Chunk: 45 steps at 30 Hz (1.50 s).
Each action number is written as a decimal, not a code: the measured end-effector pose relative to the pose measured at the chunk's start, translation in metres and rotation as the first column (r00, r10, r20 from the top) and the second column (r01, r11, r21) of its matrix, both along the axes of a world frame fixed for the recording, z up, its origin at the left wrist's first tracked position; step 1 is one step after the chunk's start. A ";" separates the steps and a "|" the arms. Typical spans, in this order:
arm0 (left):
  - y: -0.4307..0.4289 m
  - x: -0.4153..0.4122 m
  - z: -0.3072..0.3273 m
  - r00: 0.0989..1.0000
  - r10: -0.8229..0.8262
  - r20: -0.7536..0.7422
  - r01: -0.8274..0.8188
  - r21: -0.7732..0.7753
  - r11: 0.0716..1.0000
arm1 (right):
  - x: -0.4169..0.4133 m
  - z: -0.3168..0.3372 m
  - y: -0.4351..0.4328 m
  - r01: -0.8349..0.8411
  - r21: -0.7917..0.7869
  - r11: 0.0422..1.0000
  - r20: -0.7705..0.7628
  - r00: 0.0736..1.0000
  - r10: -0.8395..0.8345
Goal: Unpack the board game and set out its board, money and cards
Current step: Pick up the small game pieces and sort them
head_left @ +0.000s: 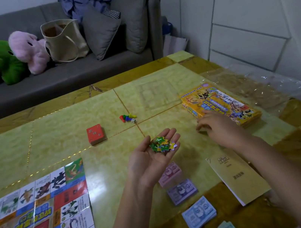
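Note:
My left hand (153, 159) is held palm up over the table, carrying a small heap of star-shaped tokens (161, 144) in green, yellow and purple. My right hand (217, 126) hovers palm down with relaxed fingers just in front of the yellow game box (222, 106). The unfolded game board (43, 217) lies at the lower left. A red deck of cards (96, 134) sits mid-table. Stacks of play money (181, 191) lie in a row at the lower middle, pink, purple, blue and green.
Coloured pawns and a white die (129, 117) lie beyond the cards. A tan booklet (239, 176) lies right of the money. Crumpled clear wrap (260, 83) sits behind the box. A grey sofa (63, 76) with plush toys and a bag stands behind the table.

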State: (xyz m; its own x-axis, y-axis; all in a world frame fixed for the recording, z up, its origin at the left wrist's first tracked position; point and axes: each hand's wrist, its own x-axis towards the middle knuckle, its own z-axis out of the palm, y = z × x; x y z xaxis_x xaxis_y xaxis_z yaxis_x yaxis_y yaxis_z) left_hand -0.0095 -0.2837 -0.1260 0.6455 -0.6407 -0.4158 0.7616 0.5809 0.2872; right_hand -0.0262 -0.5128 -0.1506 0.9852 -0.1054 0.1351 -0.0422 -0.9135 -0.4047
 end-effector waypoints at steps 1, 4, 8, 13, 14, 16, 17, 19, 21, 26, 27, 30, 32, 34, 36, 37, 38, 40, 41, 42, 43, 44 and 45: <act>-0.002 0.000 -0.001 1.000 -0.020 0.008 0.020 -0.007 1.000 | -0.002 0.005 0.004 0.036 0.054 0.998 0.061 0.997 -0.040; -0.008 -0.002 -0.002 0.994 -0.098 0.041 0.098 0.006 0.995 | -0.009 0.028 0.024 0.049 0.329 0.943 0.171 0.979 -0.110; -0.012 -0.003 -0.005 0.985 -0.162 0.063 0.161 0.013 0.987 | -0.015 0.041 0.045 -0.136 0.627 0.767 0.096 0.991 0.097; -0.012 -0.003 -0.005 0.976 -0.189 0.104 0.187 0.025 0.982 | -0.012 0.037 0.060 -0.152 0.627 0.764 0.021 0.984 0.178; -0.011 -0.003 -0.004 0.972 -0.199 0.123 0.197 0.027 0.980 | -0.012 0.037 0.061 -0.171 0.616 0.769 0.025 0.980 0.198; -0.008 -0.005 -0.003 0.964 -0.210 0.162 0.211 0.011 0.977 | -0.012 0.038 0.063 -0.191 0.618 0.762 0.023 0.974 0.225; -0.005 -0.005 -0.004 0.964 -0.205 0.172 0.210 -0.011 0.978 | -0.012 0.039 0.063 -0.193 0.629 0.753 0.018 0.972 0.233; 0.000 -0.005 -0.005 0.966 -0.191 0.172 0.200 -0.032 0.979 | -0.012 0.040 0.062 -0.205 0.657 0.726 0.018 0.966 0.257; 0.004 -0.006 -0.006 0.964 -0.183 0.196 0.196 -0.049 0.979 | -0.013 0.041 0.063 -0.219 0.683 0.697 0.021 0.960 0.281; 0.007 -0.011 -0.005 0.942 -0.200 0.271 0.185 0.081 0.979 | -0.014 0.041 0.068 -0.167 0.705 0.689 -0.044 0.959 0.279; 0.008 -0.012 -0.004 0.934 -0.207 0.292 0.184 0.105 0.977 | -0.014 0.041 0.069 -0.155 0.710 0.687 -0.061 0.959 0.279; 0.011 -0.012 -0.001 0.921 -0.214 0.324 0.177 0.141 0.974 | -0.014 0.042 0.067 -0.138 0.731 0.668 -0.082 0.955 0.286; 0.013 -0.010 -0.001 0.925 -0.207 0.318 0.165 0.152 0.974 | -0.013 0.042 0.067 -0.149 0.731 0.666 -0.072 0.954 0.292; 0.013 -0.010 -0.002 0.933 -0.194 0.304 0.154 0.153 0.976 | -0.011 0.040 0.066 -0.150 0.749 0.646 -0.065 0.953 0.297; 0.012 -0.011 -0.002 0.936 -0.194 0.295 0.146 0.177 0.973 | -0.011 0.038 0.065 -0.134 0.754 0.643 -0.077 0.954 0.290; 0.011 -0.012 -0.002 0.936 -0.194 0.292 0.144 0.186 0.972 | -0.011 0.038 0.065 -0.126 0.754 0.645 -0.083 0.955 0.284; 0.011 -0.013 -0.001 0.938 -0.193 0.289 0.142 0.187 0.972 | -0.011 0.038 0.065 -0.120 0.755 0.645 -0.085 0.957 0.277; 0.010 -0.015 0.000 0.940 -0.188 0.286 0.137 0.189 0.972 | -0.012 0.038 0.065 -0.106 0.759 0.642 -0.085 0.962 0.259; 0.011 -0.015 -0.001 0.942 -0.183 0.281 0.132 0.190 0.973 | -0.011 0.037 0.064 -0.092 0.766 0.637 -0.089 0.965 0.247; 0.011 -0.015 0.000 0.947 -0.175 0.271 0.126 0.190 0.974 | -0.010 0.036 0.062 -0.074 0.779 0.622 -0.094 0.968 0.233; 0.011 -0.014 0.000 0.951 -0.166 0.261 0.120 0.186 0.975 | -0.009 0.034 0.061 -0.049 0.802 0.595 -0.101 0.971 0.215; 0.012 -0.013 0.000 0.955 -0.158 0.252 0.113 0.182 0.977 | -0.008 0.033 0.059 -0.018 0.836 0.548 -0.105 0.976 0.192; 0.013 -0.012 0.000 0.958 -0.148 0.245 0.106 0.179 0.978 | -0.007 0.032 0.056 0.015 0.873 0.488 -0.106 0.981 0.160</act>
State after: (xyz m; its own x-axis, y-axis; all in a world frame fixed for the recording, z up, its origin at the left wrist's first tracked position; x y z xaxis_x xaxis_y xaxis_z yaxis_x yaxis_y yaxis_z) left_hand -0.0219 -0.2706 -0.1261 0.6613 -0.6621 -0.3525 0.7147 0.4136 0.5641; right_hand -0.0332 -0.4563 -0.1182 0.9912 -0.0101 -0.1319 -0.1322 -0.1053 -0.9856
